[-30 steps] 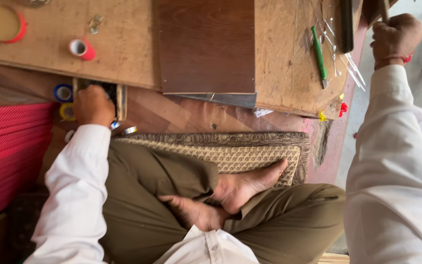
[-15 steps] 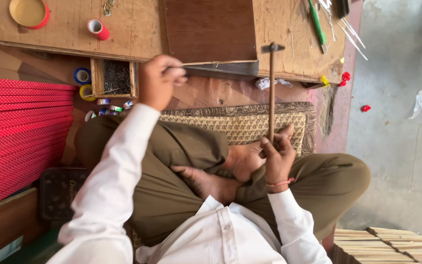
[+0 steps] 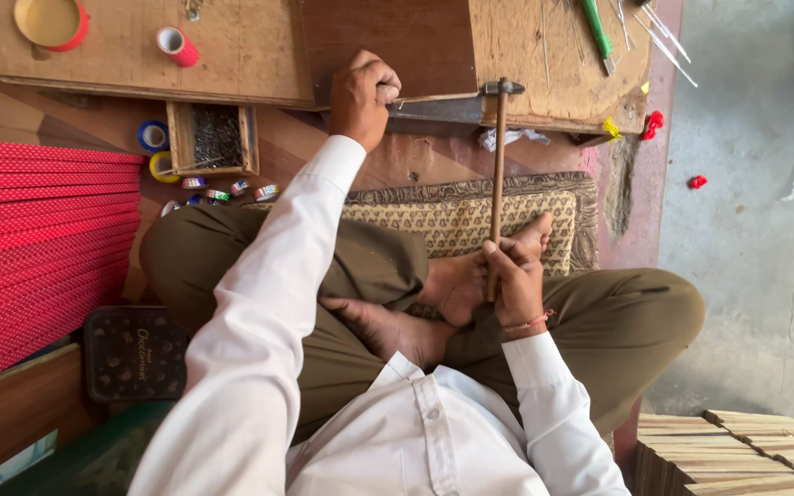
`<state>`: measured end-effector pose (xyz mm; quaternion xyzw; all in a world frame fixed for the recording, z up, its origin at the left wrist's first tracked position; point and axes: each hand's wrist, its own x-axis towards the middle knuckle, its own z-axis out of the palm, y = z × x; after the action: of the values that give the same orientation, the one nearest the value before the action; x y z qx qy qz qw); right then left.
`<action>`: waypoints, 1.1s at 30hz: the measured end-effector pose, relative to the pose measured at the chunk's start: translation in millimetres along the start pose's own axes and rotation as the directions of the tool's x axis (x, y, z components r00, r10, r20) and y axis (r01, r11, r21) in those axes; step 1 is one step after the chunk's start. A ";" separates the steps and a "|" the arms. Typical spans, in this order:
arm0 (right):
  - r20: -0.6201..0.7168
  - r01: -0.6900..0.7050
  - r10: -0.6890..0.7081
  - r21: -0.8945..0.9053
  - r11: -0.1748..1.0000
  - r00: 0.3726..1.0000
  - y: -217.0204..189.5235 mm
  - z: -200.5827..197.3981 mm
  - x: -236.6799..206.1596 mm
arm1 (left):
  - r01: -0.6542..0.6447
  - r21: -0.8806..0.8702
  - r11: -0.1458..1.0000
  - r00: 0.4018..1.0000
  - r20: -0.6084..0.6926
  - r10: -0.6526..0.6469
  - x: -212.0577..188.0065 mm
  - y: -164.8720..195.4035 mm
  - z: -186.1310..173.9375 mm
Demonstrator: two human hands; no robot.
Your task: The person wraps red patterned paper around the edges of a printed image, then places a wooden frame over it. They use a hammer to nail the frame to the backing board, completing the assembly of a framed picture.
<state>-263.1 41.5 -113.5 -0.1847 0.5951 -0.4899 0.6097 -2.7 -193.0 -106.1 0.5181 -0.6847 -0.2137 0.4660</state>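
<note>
Hammer (image 3: 498, 184) and nail meet at the near edge of the dark brown panel (image 3: 388, 41), which lies on the low wooden workboard (image 3: 232, 55). The hammer's long wooden handle runs almost straight away from the body, its metal head just right of the left hand (image 3: 363, 92) and level with it. That hand is closed, pinching what looks like a thin nail (image 3: 395, 101) against the panel edge — the nail itself is too small to be sure of. The right hand (image 3: 512, 276) grips the handle's bottom end, fist closed, held close over the crossed feet. So the left arm is stretched far forward, the right bent and near. A tray of nails (image 3: 216, 138) sits left of the reaching arm.
</note>
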 end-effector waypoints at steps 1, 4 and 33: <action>0.013 -0.030 0.029 0.033 0.999 0.999 -1.7 1.3 1.6 | 0.006 0.003 1.000 1.000 0.014 -0.007 -0.5 -1.1 0.6; 0.094 -0.088 0.078 0.107 0.990 0.993 -8.1 5.6 5.5 | -0.015 0.052 0.999 1.000 0.018 0.014 -2.8 -1.3 3.3; 0.284 -0.113 0.121 -0.046 0.993 0.951 -9.5 45.2 9.9 | 0.227 -0.593 0.773 0.963 0.021 -0.267 -1.6 -8.1 -16.3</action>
<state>-227.5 13.0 -101.1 -0.2268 0.5174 -0.4123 0.7147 15.4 -191.4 -105.4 0.4395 -0.4950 -0.4582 0.5931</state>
